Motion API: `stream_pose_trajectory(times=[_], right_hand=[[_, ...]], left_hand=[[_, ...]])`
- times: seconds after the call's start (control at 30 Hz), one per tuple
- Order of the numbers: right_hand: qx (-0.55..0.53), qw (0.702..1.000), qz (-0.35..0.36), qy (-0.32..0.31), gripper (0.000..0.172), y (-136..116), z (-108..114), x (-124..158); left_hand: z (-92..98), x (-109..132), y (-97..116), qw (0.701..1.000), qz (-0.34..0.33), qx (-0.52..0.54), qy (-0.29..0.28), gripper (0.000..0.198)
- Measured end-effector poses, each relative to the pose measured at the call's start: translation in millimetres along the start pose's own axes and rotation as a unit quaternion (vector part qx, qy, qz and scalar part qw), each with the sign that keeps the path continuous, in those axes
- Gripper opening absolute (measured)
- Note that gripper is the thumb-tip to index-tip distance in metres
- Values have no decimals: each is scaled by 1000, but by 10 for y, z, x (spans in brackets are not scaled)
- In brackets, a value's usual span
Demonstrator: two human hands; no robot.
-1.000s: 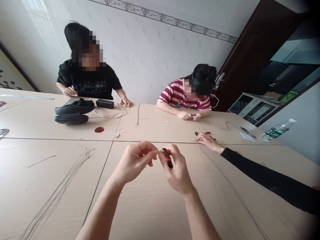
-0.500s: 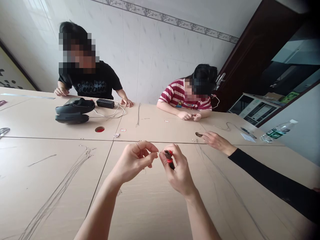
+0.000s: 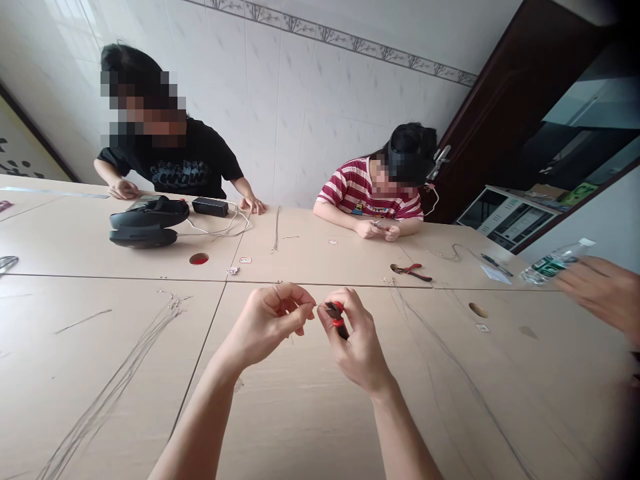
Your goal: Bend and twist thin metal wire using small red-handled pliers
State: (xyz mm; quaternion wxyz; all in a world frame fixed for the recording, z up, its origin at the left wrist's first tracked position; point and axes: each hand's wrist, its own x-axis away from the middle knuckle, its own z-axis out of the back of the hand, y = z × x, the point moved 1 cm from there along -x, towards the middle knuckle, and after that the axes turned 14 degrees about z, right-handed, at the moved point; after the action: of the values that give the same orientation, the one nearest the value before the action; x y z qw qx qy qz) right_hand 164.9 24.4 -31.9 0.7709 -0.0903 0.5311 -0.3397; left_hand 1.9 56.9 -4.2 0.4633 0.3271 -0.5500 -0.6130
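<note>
Over the middle of the table, my left hand [image 3: 275, 323] pinches a thin thread-like wire [image 3: 292, 339] between thumb and fingers. A short end of it pokes out toward the right, and a loose bit dangles under the palm. My right hand [image 3: 357, 350] is closed around small pliers [image 3: 335, 313] with red and black handles. Their dark jaws are close to my left fingertips. Whether the jaws touch the wire is too small to tell.
Another pair of pliers [image 3: 417, 272] lies beyond my right hand. Bundles of thin wires [image 3: 127, 363] stretch across the table at left and right. A co-worker's blurred hand [image 3: 600, 293] is near the bottle [image 3: 550, 263]. Two people sit opposite, by a black headset [image 3: 143, 223].
The co-worker's hand at the right has pulled back to the right, uncovering the pliers on the table. The person at far left has leaned left. My hands have barely moved.
</note>
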Motion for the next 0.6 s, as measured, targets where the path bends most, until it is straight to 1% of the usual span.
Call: stream_pose_trajectory(times=[0.17, 0.4, 0.6], right_hand=[[4, 1000, -3, -1, 15, -13, 3, -5], [-6, 1000, -31, -1, 8, -34, 7, -14], [6, 1000, -25, -1, 10, -28, 6, -10]], left_hand=[[-5, 4, 16, 1000, -6, -1, 1, 8], [13, -11, -59, 1000, -12, -5, 13, 10], [-2, -13, -59, 1000, -16, -3, 0, 10]])
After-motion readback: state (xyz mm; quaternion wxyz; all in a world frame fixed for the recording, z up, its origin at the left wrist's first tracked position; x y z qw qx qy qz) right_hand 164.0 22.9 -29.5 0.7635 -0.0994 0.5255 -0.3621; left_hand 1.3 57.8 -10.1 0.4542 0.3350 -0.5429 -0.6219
